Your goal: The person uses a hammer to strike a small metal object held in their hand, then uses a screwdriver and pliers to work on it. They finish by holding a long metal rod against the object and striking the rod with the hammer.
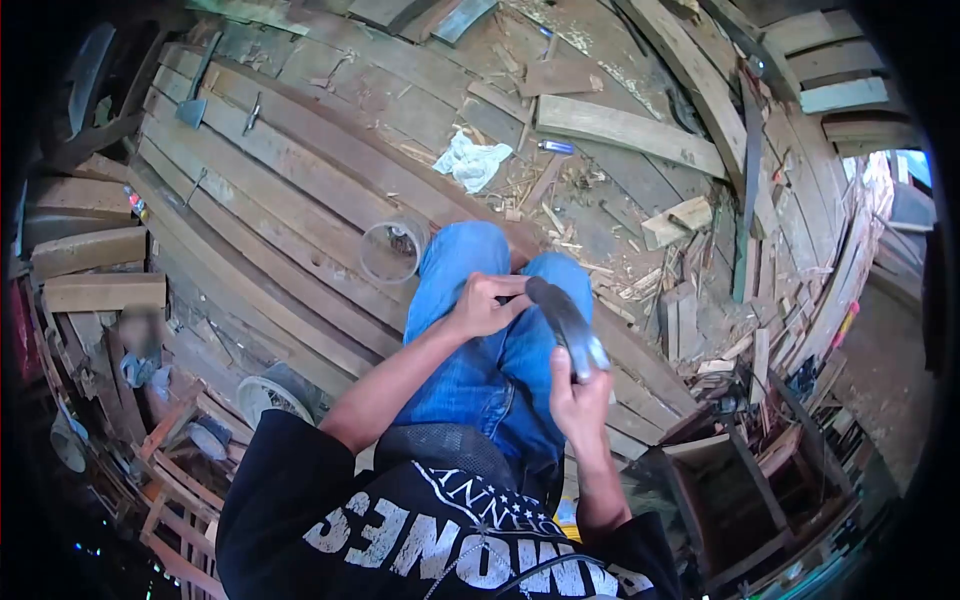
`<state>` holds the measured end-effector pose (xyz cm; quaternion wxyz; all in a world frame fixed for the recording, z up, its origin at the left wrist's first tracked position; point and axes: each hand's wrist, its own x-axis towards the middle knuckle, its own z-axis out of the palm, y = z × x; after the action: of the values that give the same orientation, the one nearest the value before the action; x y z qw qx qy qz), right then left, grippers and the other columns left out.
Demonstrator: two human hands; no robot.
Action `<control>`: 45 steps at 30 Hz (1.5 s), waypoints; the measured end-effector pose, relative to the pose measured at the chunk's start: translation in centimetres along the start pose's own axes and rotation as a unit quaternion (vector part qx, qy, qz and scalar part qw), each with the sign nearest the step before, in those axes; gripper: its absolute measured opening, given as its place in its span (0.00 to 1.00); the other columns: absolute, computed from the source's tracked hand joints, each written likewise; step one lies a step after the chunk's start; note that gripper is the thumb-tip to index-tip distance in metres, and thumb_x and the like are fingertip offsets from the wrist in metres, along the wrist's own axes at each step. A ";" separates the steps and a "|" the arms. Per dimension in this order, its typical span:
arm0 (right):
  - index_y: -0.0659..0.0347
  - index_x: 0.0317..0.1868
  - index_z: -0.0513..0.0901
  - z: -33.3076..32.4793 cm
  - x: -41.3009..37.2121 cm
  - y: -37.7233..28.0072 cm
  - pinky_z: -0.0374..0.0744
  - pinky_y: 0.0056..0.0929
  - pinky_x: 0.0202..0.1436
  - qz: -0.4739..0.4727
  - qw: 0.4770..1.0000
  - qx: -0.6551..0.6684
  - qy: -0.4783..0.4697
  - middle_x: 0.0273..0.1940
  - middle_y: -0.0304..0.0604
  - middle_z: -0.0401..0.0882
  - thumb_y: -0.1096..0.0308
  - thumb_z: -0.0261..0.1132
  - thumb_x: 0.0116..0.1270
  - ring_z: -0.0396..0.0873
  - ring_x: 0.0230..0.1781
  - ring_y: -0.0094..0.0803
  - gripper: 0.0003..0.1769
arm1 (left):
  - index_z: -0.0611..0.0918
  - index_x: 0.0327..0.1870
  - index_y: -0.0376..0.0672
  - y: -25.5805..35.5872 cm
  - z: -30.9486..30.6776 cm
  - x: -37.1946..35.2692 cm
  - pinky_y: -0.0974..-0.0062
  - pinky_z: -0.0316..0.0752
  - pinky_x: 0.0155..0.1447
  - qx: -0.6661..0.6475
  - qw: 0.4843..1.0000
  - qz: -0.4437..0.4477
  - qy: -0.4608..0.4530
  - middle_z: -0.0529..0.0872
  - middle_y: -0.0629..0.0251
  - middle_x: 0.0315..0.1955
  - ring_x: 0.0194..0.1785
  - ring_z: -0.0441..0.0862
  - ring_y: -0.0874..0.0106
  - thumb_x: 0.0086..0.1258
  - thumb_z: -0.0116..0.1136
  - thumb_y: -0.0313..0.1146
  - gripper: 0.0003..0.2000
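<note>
A curved tool (567, 322), dark at one end and shiny metal at the other, is held above my jeans-covered knees. My left hand (486, 305) has its fingers closed at the dark end. Around the shiny end, my right hand (580, 392) is wrapped with the thumb pointing up along it. Just left of my knees stands a clear round container (391, 251) on the planks.
Long wooden planks (270, 180) run under and beside me. A white cloth (472, 162), a blue lighter-like object (556, 147), a thick beam (630, 135) and wood scraps lie ahead. A wooden box (725, 505) stands at lower right, a white bucket (272, 400) at lower left.
</note>
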<state>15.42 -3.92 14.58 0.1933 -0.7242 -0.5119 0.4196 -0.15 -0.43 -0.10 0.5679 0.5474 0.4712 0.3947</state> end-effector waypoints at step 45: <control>0.67 0.18 0.74 -1.0 -1.4 3.7 0.58 0.30 0.18 0.062 0.998 -0.013 0.001 0.12 0.33 0.62 0.53 0.60 0.71 0.59 0.16 0.17 0.28 | 0.88 0.39 0.39 1.0 0.1 -0.4 0.74 0.81 0.48 -0.009 0.998 0.018 0.064 0.89 0.59 0.36 0.42 0.87 0.69 0.58 0.70 0.31 0.09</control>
<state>18.17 -6.56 13.14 0.1583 -0.7574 -0.4715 0.4231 -0.09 -0.72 0.95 0.5345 0.5244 0.4930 0.4431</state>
